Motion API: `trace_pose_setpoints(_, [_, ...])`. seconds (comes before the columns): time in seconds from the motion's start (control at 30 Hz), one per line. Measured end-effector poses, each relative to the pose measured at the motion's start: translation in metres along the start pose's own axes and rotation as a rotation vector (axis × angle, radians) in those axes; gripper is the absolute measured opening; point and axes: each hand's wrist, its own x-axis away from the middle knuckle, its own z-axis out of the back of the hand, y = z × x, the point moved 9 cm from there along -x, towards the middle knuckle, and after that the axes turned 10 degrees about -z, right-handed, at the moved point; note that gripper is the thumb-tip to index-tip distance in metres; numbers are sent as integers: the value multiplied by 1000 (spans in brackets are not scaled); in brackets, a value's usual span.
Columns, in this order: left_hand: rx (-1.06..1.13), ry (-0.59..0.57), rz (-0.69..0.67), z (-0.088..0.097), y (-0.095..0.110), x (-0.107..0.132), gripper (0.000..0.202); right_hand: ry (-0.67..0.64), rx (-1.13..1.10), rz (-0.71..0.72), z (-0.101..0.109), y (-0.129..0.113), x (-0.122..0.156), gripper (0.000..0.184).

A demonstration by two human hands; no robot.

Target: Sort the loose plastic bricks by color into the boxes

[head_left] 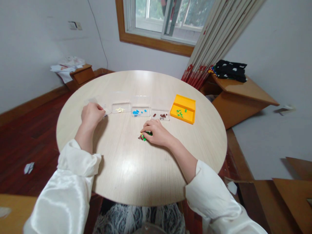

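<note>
Where clear box [106, 112] is partly covered by left hand [93, 112], fingers are curled; grip cannot be told. Yellow pieces [119, 110], blue pieces [136, 112] are boxed alongside. On desk [122, 172], mixed pile [140, 137] is partly covered by right hand [155, 132], narrowly cupped; hold cannot be told. Brown pieces [163, 116], green pieces [179, 114] are boxed rightward. Judged step: piece pick-up; fine pinch is called for next.

Bright; daylight at window [152, 16], 12 o'clock. Glare on tabletop [131, 167] toward 6. Soft shadow beside left hand [92, 113]. Edges stretched.
</note>
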Motion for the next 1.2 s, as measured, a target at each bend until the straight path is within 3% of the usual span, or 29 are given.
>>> trace_pose_setpoints(0.17, [54, 45, -40, 3, 7, -1, 16, 7, 8, -52, -3, 0, -5, 12])
trace_pose_setpoints(0.27, [144, 95, -149, 8, 30, 1, 16, -2, 5, -85, -4, 2, -6, 9])
trace_pose_setpoints(0.33, [242, 69, -259, 4, 53, 5, 18, -10, 5, -112, -5, 4, -7, 8])
trace_pose_setpoints(0.5, [496, -280, -570, -32, 113, 35, 24, 42, 1, -121, -3, 7, -8, 9])
trace_pose_setpoints(0.63, [604, -485, -716, -53, 142, 62, 32, 146, -107, -153, 7, 11, -9, 10])
trace_pose_setpoints(0.8, [661, -559, -725, -60, 151, 72, 32, 237, -239, -164, 17, 14, -8, 11])
trace_pose_setpoints(1.07, [758, -579, -688, -59, 147, 70, 28, 270, -303, -132, 16, 16, -6, 14])
trace_pose_setpoints(1.13, [777, -556, -663, -56, 143, 64, 25, 283, -282, -132, 16, 16, -7, 16])
trace_pose_setpoints(1.2, [777, -462, -598, -49, 133, 52, 23, 277, -225, -143, 14, 17, -8, 14])
